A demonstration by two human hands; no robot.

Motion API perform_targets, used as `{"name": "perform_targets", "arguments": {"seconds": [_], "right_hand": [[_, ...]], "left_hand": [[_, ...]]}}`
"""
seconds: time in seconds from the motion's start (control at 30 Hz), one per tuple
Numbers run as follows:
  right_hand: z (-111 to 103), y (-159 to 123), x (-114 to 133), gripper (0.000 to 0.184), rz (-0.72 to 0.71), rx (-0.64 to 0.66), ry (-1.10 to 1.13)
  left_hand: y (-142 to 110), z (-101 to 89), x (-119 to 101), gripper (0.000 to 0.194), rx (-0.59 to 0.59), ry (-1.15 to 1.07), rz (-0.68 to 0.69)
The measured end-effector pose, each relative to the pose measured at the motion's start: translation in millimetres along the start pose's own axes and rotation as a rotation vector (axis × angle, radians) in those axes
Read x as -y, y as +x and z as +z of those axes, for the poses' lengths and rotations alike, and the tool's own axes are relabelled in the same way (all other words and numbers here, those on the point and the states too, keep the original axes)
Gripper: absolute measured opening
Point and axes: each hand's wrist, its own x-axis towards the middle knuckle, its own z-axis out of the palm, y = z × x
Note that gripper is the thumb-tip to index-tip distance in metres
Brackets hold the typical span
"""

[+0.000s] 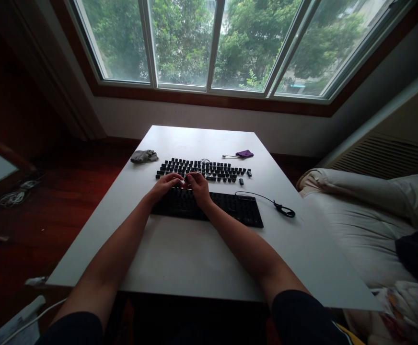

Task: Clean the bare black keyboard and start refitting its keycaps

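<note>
- Black keyboard [245,208] lies on the white table [194,249], just your side of the rows of loose keycaps [241,181].
- Your left hand [166,183] curls partly closed, its hold unclear; your right hand [200,188] seems to pinch something small.
- This looks like fine fingertip work, calling for light pressure.
- No writing is legible.

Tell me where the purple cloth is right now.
In the head view, the purple cloth lies on the far right part of the white table, beyond the loose keycaps, against the end of a thin pale stick.
</note>
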Motion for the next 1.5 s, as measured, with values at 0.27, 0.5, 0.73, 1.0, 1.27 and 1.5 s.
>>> {"name": "perform_targets", "arguments": {"seconds": [0.27,0.5,0.73,1.0,1.27,1.5], "right_hand": [[-8,7,-8,0.034,-0.062,-0.093,-0.017],[-2,0,-7,0.033,-0.134,-0.068,-0.129],[-3,1,-4,0.034,-0.079,-0.111,-0.074],[-11,9,-8,0.035,-0.021,-0.255,-0.004],[-11,8,-12,0.033,-0.004,-0.242,0.021],[-11,7,-11,0.035,0.021,-0.247,0.019]], "left_hand": [[7,2.4,7,0.036,-0.052,0.158,-0.029],[6,7.9,1,0.033,-0.222,0.457,0.002],[4,14.0,-3,0.026,-0.232,0.417,0.053],[8,10.8,0,0.033,-0.182,0.093,-0.029],[13,0.8,13,0.041,-0.37,-0.043,-0.183],[12,-3.0,12,0.046,-0.406,-0.073,-0.217]]}}
